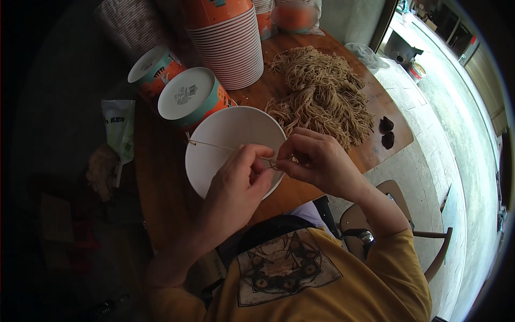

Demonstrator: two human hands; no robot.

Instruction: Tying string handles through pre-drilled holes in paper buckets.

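My left hand (236, 180) and my right hand (316, 156) meet over the near right rim of a white paper bucket (235, 119). Both are closed, with fingertips pinched on a thin beige string (214, 145). The string runs left from my fingers across the bucket's mouth, and its knotted-looking end sticks out at the left rim. Between the two hands a small loop shows; its exact shape is partly covered by my fingers. Just beyond my right hand lies a large tangled heap of beige strings (324, 94) on the wooden table (389, 134).
A tall stack of orange paper buckets (228, 51) stands at the back. Two upturned buckets (188, 94) sit at the left. Two small dark lumps (387, 132) lie near the right edge. A chair (386, 196) stands right, and a white-green packet (119, 129) is at the left.
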